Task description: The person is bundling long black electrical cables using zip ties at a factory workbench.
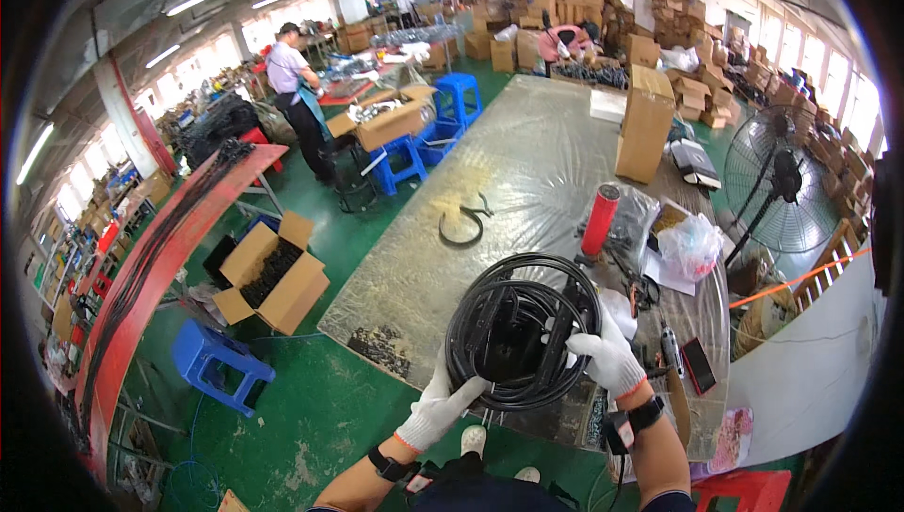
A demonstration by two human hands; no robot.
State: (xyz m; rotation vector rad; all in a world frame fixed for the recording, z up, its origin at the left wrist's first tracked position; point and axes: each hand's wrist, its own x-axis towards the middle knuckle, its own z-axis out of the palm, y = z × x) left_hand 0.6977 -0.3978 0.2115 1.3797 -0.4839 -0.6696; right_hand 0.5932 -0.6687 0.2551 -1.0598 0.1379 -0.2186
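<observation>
A thick coil of black cable [520,397] is held between my two hands at the near edge of the table. Inside its loops sit dark elongated parts, whose kind I cannot make out. My left hand [439,408], in a white knit glove, grips the coil's lower left side with the thumb laid over it. On the right side my right hand [612,360], gloved the same way, is closed around the loops. Beyond the coil a loose black strap or short cable [461,230] lies curled on the table.
Plastic film covers the table [395,258]. To the right are a red cylinder [600,218], a plastic bag [689,247], a tall carton [646,124] and a dark red phone-like object [698,365]. A blue stool [218,361] and an open carton [273,277] stand left; a fan [783,178] stands right.
</observation>
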